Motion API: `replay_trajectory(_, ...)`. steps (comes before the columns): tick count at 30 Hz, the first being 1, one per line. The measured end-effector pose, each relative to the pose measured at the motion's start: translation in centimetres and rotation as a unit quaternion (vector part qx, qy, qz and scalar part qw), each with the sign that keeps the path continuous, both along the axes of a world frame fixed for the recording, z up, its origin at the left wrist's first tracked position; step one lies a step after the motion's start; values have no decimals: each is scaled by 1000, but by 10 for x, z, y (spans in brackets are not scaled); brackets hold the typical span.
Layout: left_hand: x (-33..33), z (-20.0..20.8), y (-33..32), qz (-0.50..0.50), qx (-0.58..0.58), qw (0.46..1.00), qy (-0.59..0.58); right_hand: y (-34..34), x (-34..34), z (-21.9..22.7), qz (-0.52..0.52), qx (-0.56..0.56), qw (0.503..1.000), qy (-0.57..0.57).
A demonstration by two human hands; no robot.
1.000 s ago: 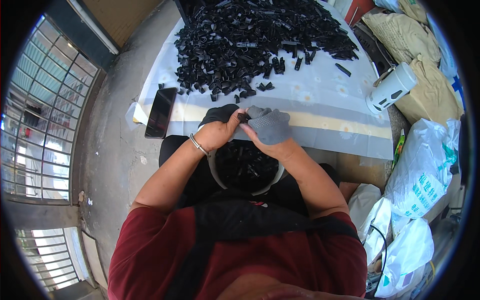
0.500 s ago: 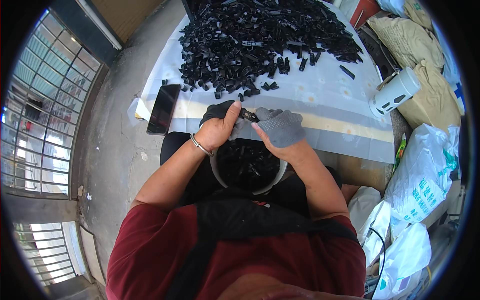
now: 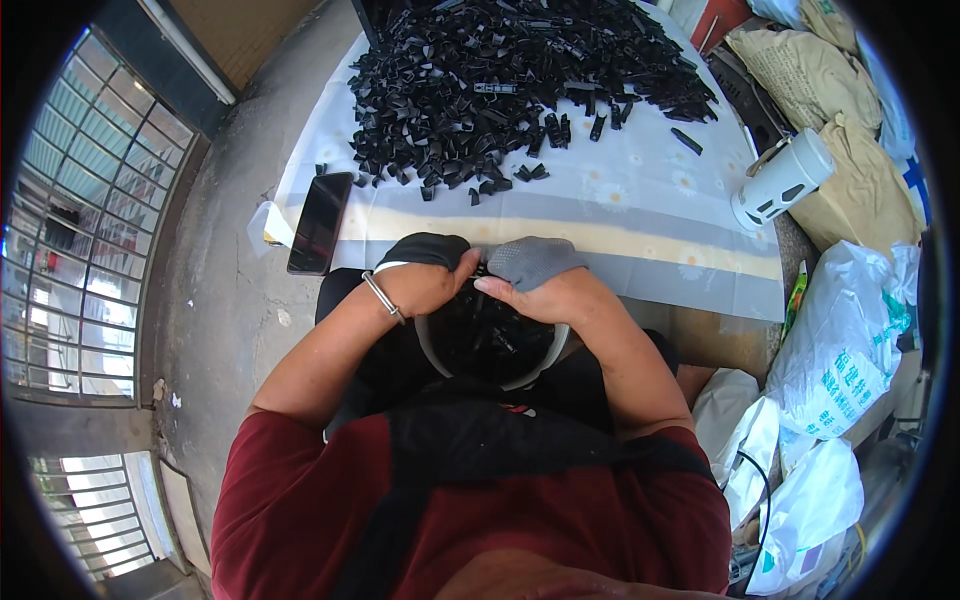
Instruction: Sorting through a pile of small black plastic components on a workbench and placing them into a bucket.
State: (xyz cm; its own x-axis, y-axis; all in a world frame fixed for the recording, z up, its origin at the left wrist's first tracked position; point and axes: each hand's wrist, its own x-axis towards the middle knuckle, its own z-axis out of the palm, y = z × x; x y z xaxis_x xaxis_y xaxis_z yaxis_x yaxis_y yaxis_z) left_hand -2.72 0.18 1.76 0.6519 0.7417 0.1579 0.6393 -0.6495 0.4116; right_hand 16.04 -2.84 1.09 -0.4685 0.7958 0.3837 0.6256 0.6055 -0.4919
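My left hand (image 3: 432, 275), in a black glove that leaves the thumb bare, is closed at the table's near edge. My right hand (image 3: 535, 270), in a grey glove with its thumb bare too, is closed against it. Between the thumbs shows a bit of a small black plastic piece (image 3: 482, 269); the fingers hide most of it. Right below both hands, between my knees, a pale bucket (image 3: 561, 350) holds many similar black plastic parts (image 3: 497, 335). A large heap of black plastic pieces (image 3: 470, 110) covers the far part of the table.
A dark phone (image 3: 320, 222) lies at the left edge of the tablecloth (image 3: 640, 245). On the right stands a tilted white tumbler (image 3: 785, 180). Beige sacks (image 3: 810, 80) and white plastic bags (image 3: 840, 345) crowd the right side. One black strip (image 3: 686, 141) lies apart from the heap.
Both hands have come down toward me from over the table edge to above the bucket's far rim. The black piece between them is now more hidden.
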Motion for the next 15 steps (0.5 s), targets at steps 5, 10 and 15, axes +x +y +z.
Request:
replay_trajectory(5, 10, -3, 19, 101, 67, 990, 66, 64, 33, 0, -227, 18, 970, -83)
replay_trajectory(10, 31, -19, 49, 101, 110, 987, 55, 125, 23, 12, -273, 48, 948, -159)
replay_trajectory(15, 28, -27, 55, 113, 95, 987, 68, 118, 33, 3, -279, -20, 929, -243)
